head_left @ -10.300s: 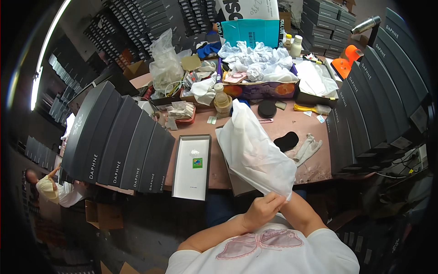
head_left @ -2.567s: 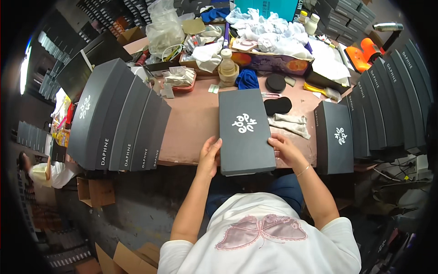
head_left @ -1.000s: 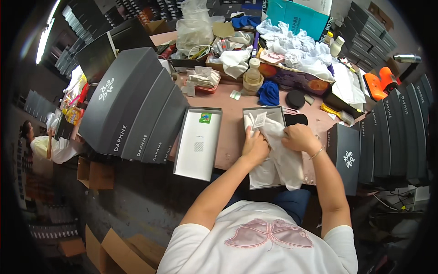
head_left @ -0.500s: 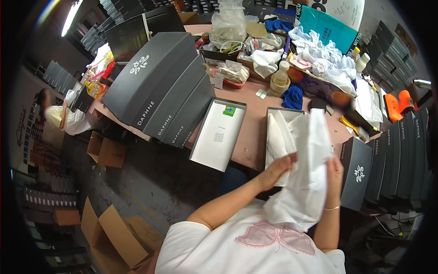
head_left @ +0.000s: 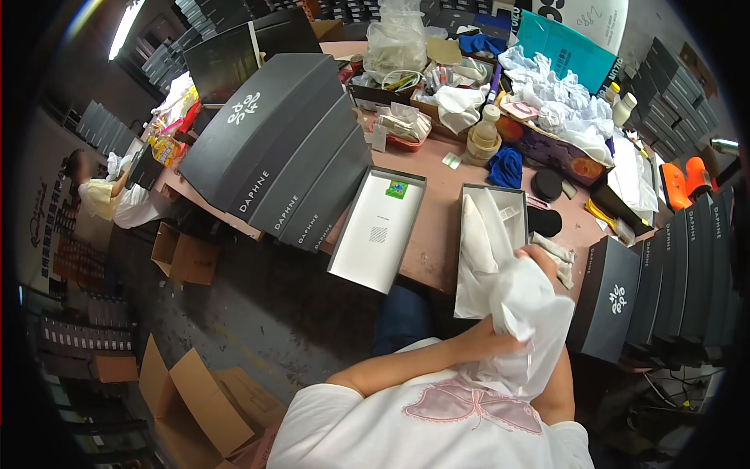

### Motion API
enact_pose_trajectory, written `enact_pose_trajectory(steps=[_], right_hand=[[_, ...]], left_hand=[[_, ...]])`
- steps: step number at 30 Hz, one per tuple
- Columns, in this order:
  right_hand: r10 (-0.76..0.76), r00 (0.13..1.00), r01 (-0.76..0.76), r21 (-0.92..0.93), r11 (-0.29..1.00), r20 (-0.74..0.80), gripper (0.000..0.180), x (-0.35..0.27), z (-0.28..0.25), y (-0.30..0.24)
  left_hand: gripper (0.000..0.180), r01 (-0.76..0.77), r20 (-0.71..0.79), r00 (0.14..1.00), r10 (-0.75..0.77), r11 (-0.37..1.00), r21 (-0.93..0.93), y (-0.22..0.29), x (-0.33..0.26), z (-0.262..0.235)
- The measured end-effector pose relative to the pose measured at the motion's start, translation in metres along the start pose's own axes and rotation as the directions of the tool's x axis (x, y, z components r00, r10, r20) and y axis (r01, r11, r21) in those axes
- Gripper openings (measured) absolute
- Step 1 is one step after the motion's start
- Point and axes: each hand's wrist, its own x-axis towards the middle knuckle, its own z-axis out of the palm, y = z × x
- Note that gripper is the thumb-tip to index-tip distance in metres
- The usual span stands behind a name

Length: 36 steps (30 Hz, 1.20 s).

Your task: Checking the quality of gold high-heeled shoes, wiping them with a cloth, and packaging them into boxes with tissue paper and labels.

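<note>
A person holds both arms bent, hands near each other, bare and curled in a grip. The left forearm (head_left: pixel 414 358) points between 2 and 3 o'clock, its left hand (head_left: pixel 492 342) clenched. The right forearm (head_left: pixel 557 387) points to 12 o'clock, its wrist hidden; the right hand (head_left: pixel 542 263), partly covered, sits at 1 o'clock from the left, fingers bent.

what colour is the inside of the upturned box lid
White inside the lid, with a green sticker near its far end; clearest in the head view.
</note>
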Motion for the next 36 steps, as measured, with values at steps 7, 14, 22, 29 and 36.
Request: enact_pose_trajectory(steps=[7, 14, 22, 29, 36], right_hand=[[0.201, 0.802, -0.555, 0.578, 0.598, 0.562, 0.048, -0.07, -0.082, -0.023], [0.012, 1.0, -0.014, 0.102, 0.995, 0.023, 0.026, -0.067, -0.042, -0.025], [-0.043, 0.979, 0.037, -0.034, 0.999, -0.2, 0.03, -0.012, -0.009, -0.059], [0.371, 0.88, -0.389, 0.004, 0.921, 0.297, 0.024, -0.081, -0.032, -0.041], [0.521, 0.839, -0.487, 0.639, 0.595, 0.154, 0.041, -0.102, -0.012, 0.024]], left_hand=[[0.037, -0.043, -0.393, 0.843, -0.367, 0.682, -0.73, 0.014, 0.026, -0.056], [0.041, 0.095, -0.258, 0.939, -0.229, 0.89, -0.445, -0.002, 0.027, -0.041], [0.035, 0.097, -0.329, 0.829, -0.452, 0.696, -0.712, -0.007, 0.023, -0.038], [0.033, -0.067, -0.512, 0.794, -0.328, 0.79, -0.61, -0.006, 0.037, -0.044], [0.053, -0.094, -0.206, 0.977, 0.063, 0.986, -0.141, 0.005, 0.023, -0.015]])
